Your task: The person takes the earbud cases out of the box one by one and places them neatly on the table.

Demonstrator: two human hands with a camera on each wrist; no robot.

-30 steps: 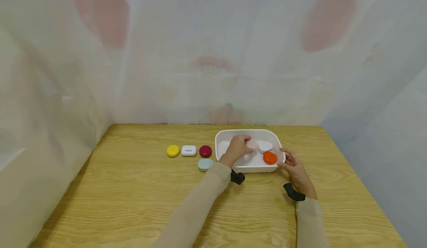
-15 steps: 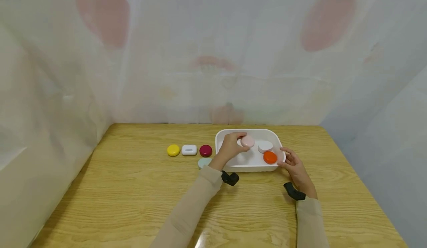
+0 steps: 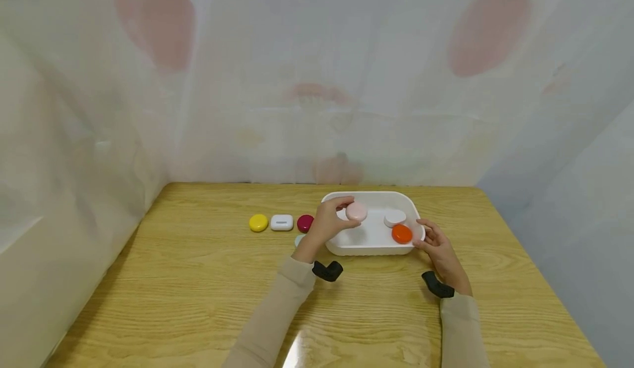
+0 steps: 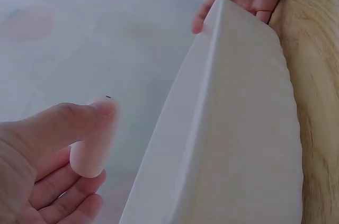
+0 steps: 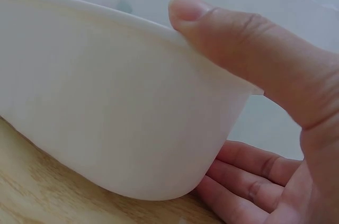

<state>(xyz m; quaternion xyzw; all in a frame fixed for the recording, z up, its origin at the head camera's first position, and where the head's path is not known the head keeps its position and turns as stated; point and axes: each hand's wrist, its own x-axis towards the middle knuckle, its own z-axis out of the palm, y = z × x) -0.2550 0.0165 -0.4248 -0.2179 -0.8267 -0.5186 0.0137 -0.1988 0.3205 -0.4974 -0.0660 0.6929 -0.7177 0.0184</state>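
My left hand pinches a round pale pink case between thumb and fingers, over the left part of a white tray. In the left wrist view the pink case stands on edge in the grip, a small dark mark on its rim, above the tray's edge. With its thumb on the rim and its fingers round the outside, my right hand holds the tray's right end. Inside the tray lie a white rounded case and an orange-red round case.
Left of the tray, a yellow round case, a white earbud case and a dark red round case stand in a row on the wooden table. A pale green case is mostly hidden behind my left wrist. A patterned curtain hangs behind.
My left hand has lifted the pink case away from beside the white one and carried it leftward over the tray. The right hand and the tray have stayed in place.
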